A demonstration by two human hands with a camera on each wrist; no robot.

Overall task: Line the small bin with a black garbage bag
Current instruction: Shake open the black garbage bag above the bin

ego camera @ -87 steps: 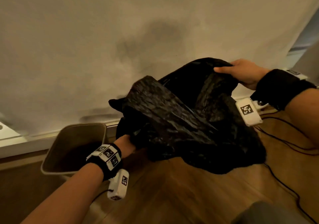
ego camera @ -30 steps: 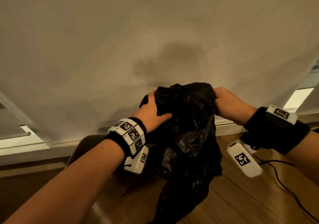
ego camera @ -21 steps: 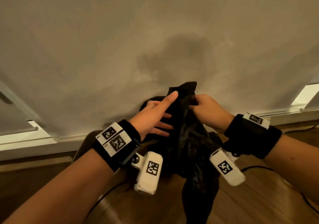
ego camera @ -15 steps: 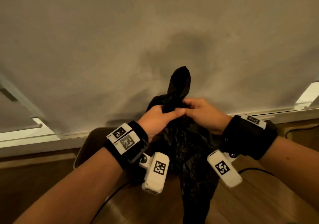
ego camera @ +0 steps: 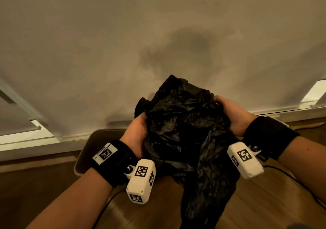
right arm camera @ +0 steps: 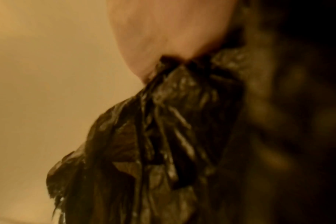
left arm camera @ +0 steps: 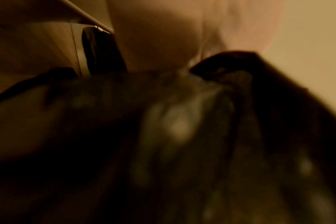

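Observation:
A crumpled black garbage bag [ego camera: 183, 133] hangs in the air between my two hands, its tail trailing down toward the floor. My left hand [ego camera: 138, 131] grips the bag's left side and my right hand [ego camera: 229, 116] grips its right side, spreading the top apart. The small bin [ego camera: 91, 144] stands on the floor below my left wrist, mostly hidden by my arm and the bag. In the left wrist view the bag [left arm camera: 163, 144] fills the frame, blurred. The right wrist view has bunched plastic [right arm camera: 159, 121] coming out from under my palm.
A pale roller blind [ego camera: 123, 43] hangs directly ahead, with a white sill [ego camera: 35, 140] at its foot. The floor [ego camera: 264, 202] is wood, and a black cable [ego camera: 289, 174] runs across it on the right.
My hands were pinched together at the bag's top half a second ago. They have since moved apart, widening the bag between them.

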